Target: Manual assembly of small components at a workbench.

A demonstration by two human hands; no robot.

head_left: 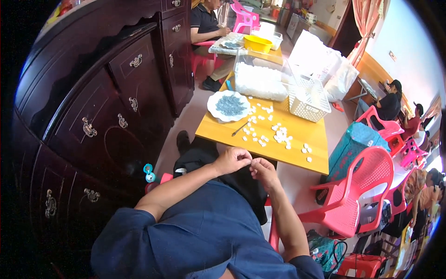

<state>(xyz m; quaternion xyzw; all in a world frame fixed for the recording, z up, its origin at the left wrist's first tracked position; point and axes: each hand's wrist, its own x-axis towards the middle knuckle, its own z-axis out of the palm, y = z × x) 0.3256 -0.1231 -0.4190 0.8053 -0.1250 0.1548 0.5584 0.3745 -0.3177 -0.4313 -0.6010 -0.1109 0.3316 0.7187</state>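
Both hands meet over my lap, just short of the near edge of the wooden table [223,130]. My left hand [232,160] pinches with thumb and index finger, and my right hand [264,173] pinches close beside it, fingertips nearly touching. Whatever lies between the fingertips is too small to make out. Beyond them, small white plastic pieces [281,135] are scattered over the tabletop. A thin dark tool [239,129] lies among them. To its left, a white scalloped plate [214,110] holds a heap of small grey-blue parts [231,105].
A clear bin [260,81] full of white pieces and a white perforated basket [310,111] stand farther back, near a yellow basin [258,43]. Dark wooden cabinets [93,97] line the left. A pink chair [341,200] and a teal bag [355,144] stand right. Other people sit nearby.
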